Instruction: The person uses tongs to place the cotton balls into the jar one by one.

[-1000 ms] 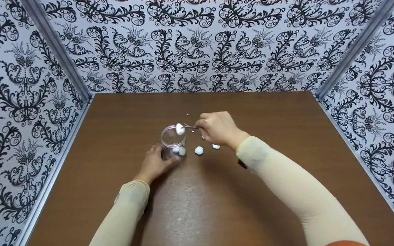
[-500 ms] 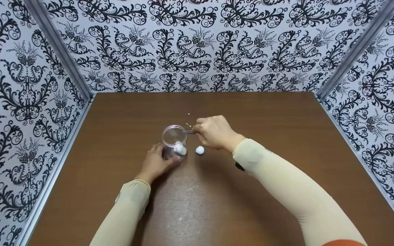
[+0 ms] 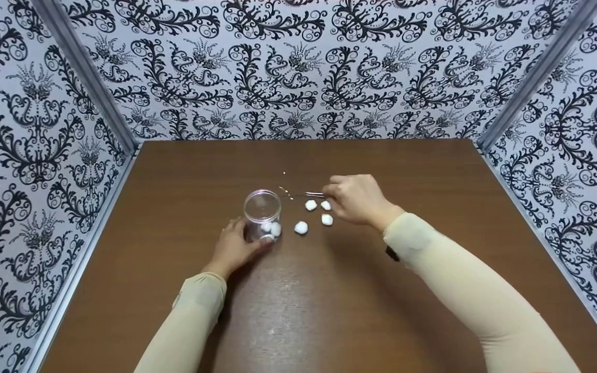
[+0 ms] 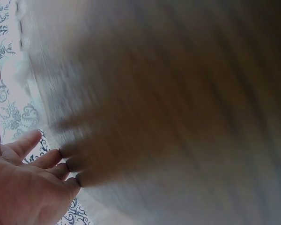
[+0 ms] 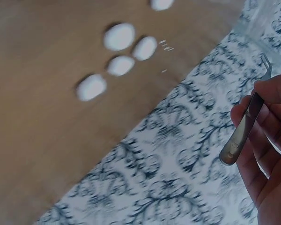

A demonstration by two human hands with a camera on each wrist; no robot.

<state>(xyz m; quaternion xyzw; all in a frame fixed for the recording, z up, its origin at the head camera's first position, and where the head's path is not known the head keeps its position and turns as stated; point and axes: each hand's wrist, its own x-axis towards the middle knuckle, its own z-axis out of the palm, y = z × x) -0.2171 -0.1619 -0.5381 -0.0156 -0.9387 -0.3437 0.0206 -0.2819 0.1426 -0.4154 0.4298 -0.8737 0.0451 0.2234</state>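
A clear jar (image 3: 263, 212) stands on the table with cotton balls (image 3: 275, 229) lying low inside it. My left hand (image 3: 235, 247) holds the jar at its lower side, thumb in front and fingers behind. In the left wrist view, that hand (image 4: 33, 187) shows its fingers bent in a row. My right hand (image 3: 358, 199) pinches metal tweezers (image 3: 314, 194) that point left toward the jar, with nothing between the tips. The tweezers (image 5: 247, 123) show clearly in the right wrist view. Several loose cotton balls (image 3: 311, 205) lie beneath and beside the tweezers, right of the jar.
Small white flecks (image 3: 290, 197) lie on the brown table (image 3: 278, 311) behind the cotton balls. Patterned walls (image 3: 298, 67) enclose the table at the back and both sides, with grey frame posts at the corners.
A cotton ball held in the tweezers over the jar's mouth has dropped inside. My right hand has drawn back to the right with bare tweezers. The left hand stays on the jar.
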